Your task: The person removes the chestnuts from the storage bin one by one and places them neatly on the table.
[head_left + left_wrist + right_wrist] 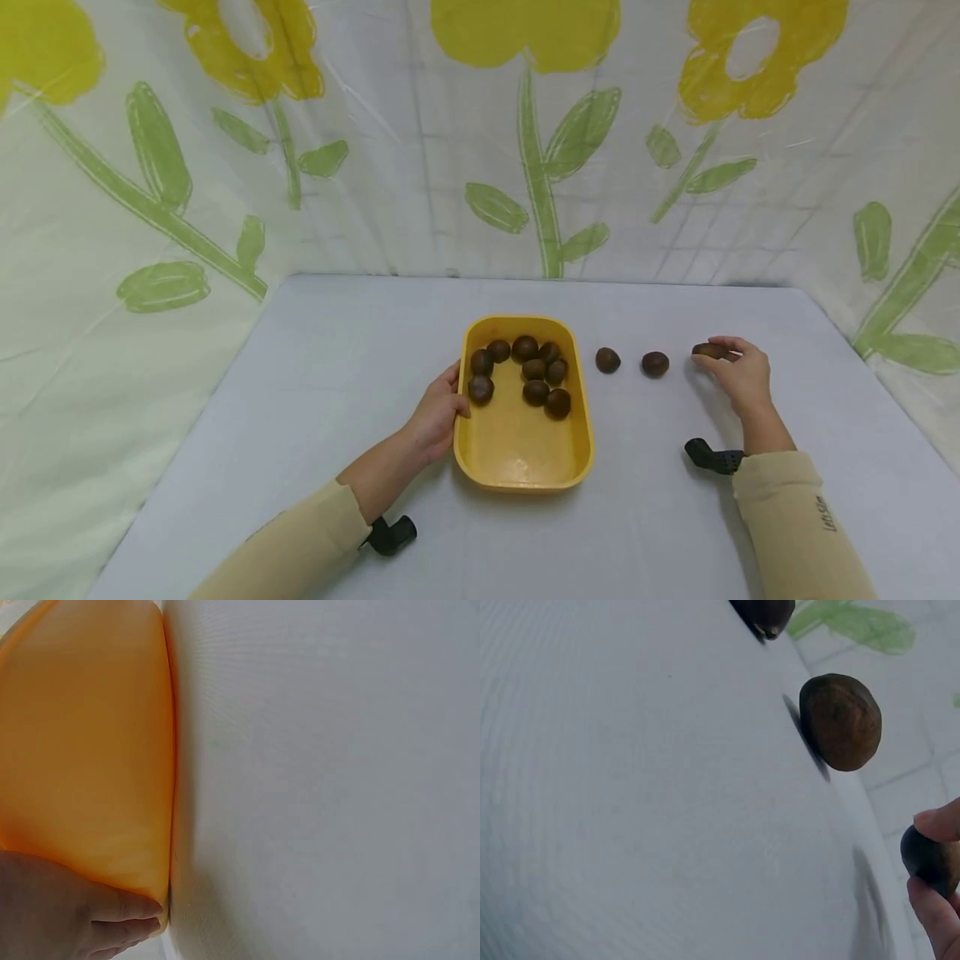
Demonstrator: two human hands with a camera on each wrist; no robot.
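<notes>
A yellow plastic tray (525,454) lies on the table with several brown chestnuts (536,392) in its far half. My left hand (437,414) grips the tray's left side, thumb at the rim; in the left wrist view its fingers (124,907) lie along the outer wall. Off to the right, my right hand (738,375) pinches one chestnut (708,351) between thumb and fingers. A shadow beneath the pinched chestnut (928,859) shows it raised off the table. Two more chestnuts, one nearer the tray (607,360) and one nearer my hand (655,364), lie in a row between them.
The table (337,367) has a pale cover. Behind it hangs a white curtain (390,167) painted with yellow flowers. A black device sits at each wrist, one by the left cuff (393,536) and one by the right cuff (712,457).
</notes>
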